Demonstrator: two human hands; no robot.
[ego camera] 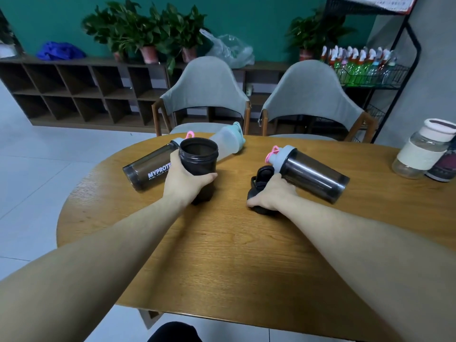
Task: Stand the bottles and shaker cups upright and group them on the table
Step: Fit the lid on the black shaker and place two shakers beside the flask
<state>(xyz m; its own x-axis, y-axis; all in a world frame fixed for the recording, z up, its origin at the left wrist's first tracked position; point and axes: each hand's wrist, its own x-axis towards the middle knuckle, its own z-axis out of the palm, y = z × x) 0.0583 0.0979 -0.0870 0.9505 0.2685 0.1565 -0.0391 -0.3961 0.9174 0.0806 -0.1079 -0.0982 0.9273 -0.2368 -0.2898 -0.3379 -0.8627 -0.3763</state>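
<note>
My left hand [183, 180] grips an open black shaker cup [198, 160] that stands upright on the wooden table [222, 255], its lid off. My right hand [272, 195] rests on a black flip-top lid [261, 177] lying flat on the table. Behind the cup a dark shaker printed MYPROTEIN [148, 170] lies on its side. A frosted white shaker with a mint lid [228, 141] also lies tipped over. Right of my right hand a smoky shaker with a grey lid and pink loop [311, 172] lies on its side.
At the table's right edge stand a glass jar with a white lid and cream sleeve [423, 150] and a dark container [444, 166] partly cut off. Two grey chairs [204, 87] sit behind the table. A wire rack of bottles [365, 67] stands at the far right.
</note>
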